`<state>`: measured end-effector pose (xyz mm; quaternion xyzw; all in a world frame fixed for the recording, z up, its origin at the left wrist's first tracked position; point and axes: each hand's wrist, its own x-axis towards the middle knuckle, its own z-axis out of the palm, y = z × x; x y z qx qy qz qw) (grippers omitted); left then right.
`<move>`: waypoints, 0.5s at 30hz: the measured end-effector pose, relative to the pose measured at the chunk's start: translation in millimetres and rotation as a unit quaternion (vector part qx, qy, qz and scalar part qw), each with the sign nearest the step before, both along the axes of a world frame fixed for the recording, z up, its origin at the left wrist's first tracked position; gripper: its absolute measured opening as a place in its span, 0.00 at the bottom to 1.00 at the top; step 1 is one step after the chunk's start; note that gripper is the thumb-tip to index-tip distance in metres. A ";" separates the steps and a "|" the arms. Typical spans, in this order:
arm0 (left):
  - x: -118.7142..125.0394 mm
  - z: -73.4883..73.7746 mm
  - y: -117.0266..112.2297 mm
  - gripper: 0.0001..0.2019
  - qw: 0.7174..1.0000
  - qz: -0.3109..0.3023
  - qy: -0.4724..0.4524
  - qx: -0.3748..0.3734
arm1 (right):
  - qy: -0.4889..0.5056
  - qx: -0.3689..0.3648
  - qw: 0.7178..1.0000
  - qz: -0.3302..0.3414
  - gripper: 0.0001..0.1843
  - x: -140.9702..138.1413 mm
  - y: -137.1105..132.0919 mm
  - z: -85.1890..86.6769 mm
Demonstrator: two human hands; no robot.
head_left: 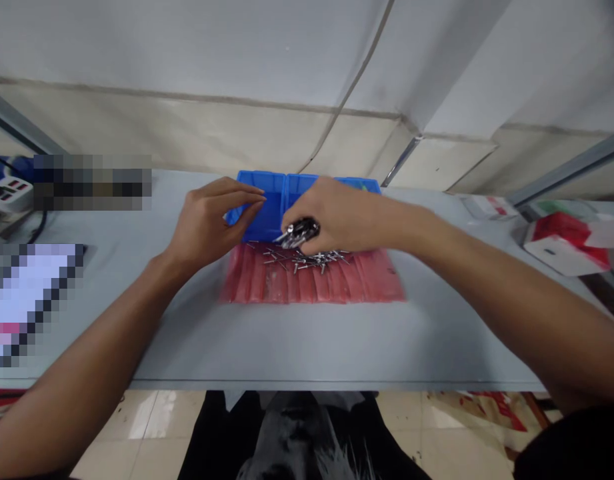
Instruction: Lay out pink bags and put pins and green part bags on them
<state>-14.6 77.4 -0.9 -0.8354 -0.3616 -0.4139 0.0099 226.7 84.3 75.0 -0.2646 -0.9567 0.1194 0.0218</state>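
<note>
My left hand (207,217) is over the left side of a blue divided plastic bin (261,179), thumb and fingertips brought together in a pinch; whatever may be between them is too small to see. My right hand (331,217) curls palm-down around a bunch of shiny metal rivets (301,232), held over the bin's front edge and hiding part of its right side. Below it, many loose silver rivets (314,259) lie scattered on a row of red plastic bubble-wrap strips (307,287) on the grey table (297,347).
A tablet or phone, blurred out, (31,287) lies at the left, with a white power strip (9,193) behind it. At the right sits a white box with a red top (561,243). A wall (187,127) stands behind the table.
</note>
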 end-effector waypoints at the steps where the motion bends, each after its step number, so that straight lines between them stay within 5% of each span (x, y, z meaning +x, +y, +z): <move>1: 0.6 -2.1 0.1 0.08 1.000 -0.005 0.009 0.013 | -0.018 -0.007 1.000 0.007 0.02 -4.7 -4.0 -6.6; 8: 2.4 -8.7 0.6 0.08 0.996 -0.013 0.073 0.049 | -0.088 0.008 0.996 0.019 0.10 -14.0 -14.6 -42.2; 12: -7.9 17.5 -9.6 0.08 0.996 0.022 0.075 0.042 | -0.064 0.011 0.998 0.017 0.09 -1.7 -19.4 -34.9; 15: -37.3 34.4 -41.4 0.09 0.990 0.094 0.102 -0.031 | -0.062 0.036 0.997 0.024 0.07 11.7 -22.4 -30.0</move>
